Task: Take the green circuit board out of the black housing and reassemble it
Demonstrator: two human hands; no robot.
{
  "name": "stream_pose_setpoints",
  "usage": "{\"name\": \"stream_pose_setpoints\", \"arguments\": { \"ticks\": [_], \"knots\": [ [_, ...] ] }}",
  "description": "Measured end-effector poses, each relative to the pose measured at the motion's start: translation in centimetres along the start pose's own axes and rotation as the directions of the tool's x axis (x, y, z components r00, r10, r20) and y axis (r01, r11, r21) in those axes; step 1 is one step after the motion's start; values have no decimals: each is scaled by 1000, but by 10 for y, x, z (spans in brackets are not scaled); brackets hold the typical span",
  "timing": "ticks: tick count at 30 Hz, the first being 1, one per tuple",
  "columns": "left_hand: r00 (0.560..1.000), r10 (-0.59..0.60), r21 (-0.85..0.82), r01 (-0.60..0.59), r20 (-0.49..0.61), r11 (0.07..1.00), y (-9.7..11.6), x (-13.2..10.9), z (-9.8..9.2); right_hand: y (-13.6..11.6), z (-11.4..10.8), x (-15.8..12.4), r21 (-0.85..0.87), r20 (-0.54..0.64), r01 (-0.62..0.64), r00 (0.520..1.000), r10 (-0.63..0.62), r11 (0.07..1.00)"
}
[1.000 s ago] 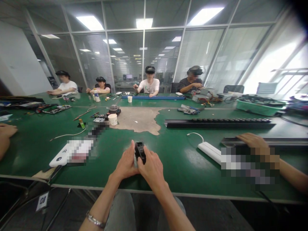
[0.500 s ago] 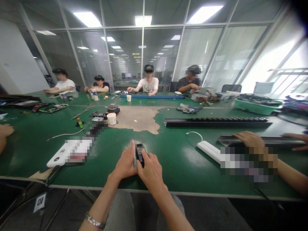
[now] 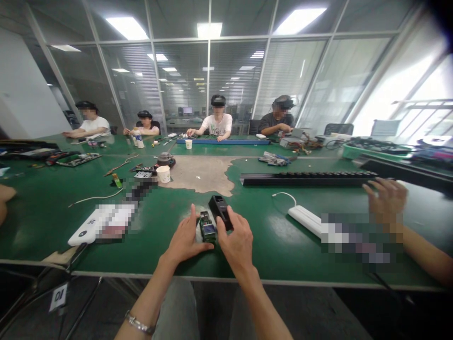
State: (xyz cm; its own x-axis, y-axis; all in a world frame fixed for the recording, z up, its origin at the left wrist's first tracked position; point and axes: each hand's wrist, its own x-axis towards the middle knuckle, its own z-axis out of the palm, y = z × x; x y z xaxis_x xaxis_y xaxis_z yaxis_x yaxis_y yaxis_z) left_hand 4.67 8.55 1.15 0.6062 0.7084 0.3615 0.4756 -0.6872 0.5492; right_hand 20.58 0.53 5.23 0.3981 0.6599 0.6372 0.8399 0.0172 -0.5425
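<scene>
Between left hand and right hand, a circuit board lies; right grip clamps a black casing; left grip apart.

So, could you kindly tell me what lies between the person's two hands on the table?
The head view shows a green circuit board between the left hand and right hand, and a black casing touching the right hand.

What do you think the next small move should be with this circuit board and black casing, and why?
I would probably steady the small green circuit board with the left hand next: the board lies loose on the green table mat, right beside the black rectangular casing that the right hand is gripping, and the left hand is already close to it.
</scene>
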Motion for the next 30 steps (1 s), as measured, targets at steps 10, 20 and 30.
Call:
{"name": "stream_pose_setpoints", "arguments": {
  "ticks": [10, 20, 30],
  "knots": [
    [992, 63, 63, -70, 105, 996, -16, 11, -2, 53, 15, -11, -178, 139, 0, 990, 25, 984],
    [990, 74, 57, -81, 118, 995, -17, 40, 7, 47, 21, 8, -278, 216, 55, 976, 7, 959],
    [998, 60, 74, -60, 1, 995, -17, 36, 15, 49, 24, 16, -157, 70, 54, 997, -44, 986]
  ]
}}
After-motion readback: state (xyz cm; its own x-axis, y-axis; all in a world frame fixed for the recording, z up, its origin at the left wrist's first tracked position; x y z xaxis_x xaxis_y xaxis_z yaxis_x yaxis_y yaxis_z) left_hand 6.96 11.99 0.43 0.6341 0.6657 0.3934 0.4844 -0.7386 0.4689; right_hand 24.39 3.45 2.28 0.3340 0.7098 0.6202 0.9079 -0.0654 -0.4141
